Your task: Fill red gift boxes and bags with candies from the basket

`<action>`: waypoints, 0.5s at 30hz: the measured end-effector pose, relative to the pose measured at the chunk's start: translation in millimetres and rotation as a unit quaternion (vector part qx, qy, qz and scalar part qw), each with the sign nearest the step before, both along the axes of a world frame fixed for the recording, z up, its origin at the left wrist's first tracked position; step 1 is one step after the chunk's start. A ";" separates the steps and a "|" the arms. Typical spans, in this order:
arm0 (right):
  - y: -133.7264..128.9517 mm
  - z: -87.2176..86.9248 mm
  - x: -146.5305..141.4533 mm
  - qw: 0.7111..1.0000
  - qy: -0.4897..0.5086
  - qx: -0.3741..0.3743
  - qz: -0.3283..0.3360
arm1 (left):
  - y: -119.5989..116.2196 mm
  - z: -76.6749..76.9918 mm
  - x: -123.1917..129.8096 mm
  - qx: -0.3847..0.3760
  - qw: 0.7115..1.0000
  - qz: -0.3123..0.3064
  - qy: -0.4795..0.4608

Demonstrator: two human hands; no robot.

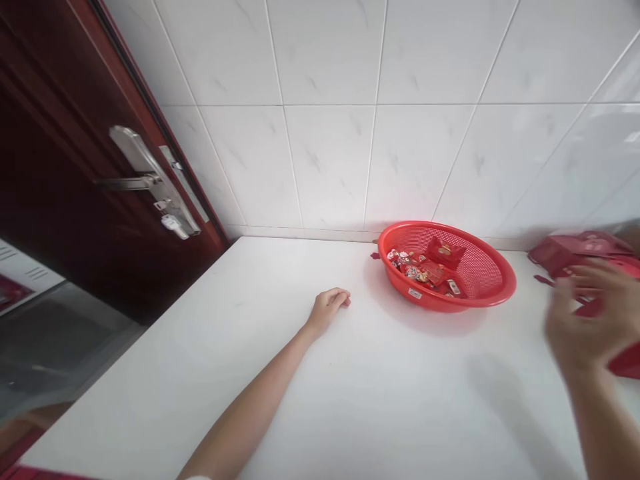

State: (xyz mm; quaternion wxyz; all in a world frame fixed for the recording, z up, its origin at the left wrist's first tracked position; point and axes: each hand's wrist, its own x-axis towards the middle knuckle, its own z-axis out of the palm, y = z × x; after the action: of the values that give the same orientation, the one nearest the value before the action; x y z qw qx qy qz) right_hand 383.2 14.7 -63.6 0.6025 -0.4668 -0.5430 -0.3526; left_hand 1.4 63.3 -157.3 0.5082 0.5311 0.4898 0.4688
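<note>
My left hand (330, 308) rests on the white table with its fingers curled closed; whatever may be inside them is hidden. To its right stands a red plastic basket (490, 297) with mesh sides, apart from the hand. Inside the basket lie several small wrapped sweets (414, 272) and a red packet (445, 252). At the right edge my right hand (595, 317) is raised above the table, smeared by motion. Behind and beside it are red boxes or bags (575, 250), partly covered by the hand, so I cannot tell whether it touches them.
A white tabletop (390, 393) meets a tiled wall (330, 167) at the back. On the left is a dark red door (60, 153) with a metal handle (125, 183) and hanging keys (174, 225). Another red item (627, 362) lies at the right edge.
</note>
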 end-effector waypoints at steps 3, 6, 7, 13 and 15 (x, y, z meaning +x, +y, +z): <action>-18.2 -23.8 -103.7 0.956 -0.117 -0.155 0.218 | -0.5 1.5 1.5 -0.010 1.000 0.004 0.003; -53.5 -64.3 -188.7 0.818 -0.233 -0.264 0.454 | -3.5 10.2 -8.0 -0.021 1.000 0.006 0.015; -65.2 -78.0 -210.0 0.765 -0.283 -0.269 0.512 | -5.8 15.9 -16.1 -0.024 0.999 0.008 0.023; -101.4 -122.2 -287.8 0.637 -0.450 -0.226 0.584 | -54.5 85.2 -120.4 -0.005 0.983 0.144 0.112; -103.2 -124.5 -304.5 0.629 -0.466 -0.226 0.580 | -88.3 117.7 -159.1 0.011 0.962 0.229 0.146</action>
State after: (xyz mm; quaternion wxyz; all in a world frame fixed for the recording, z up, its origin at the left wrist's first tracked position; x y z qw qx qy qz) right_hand 78.7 -88.5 -188.2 0.2249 0.0493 -0.9726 0.0326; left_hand -157.7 -25.0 -39.6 0.3045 0.4732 0.6617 0.4955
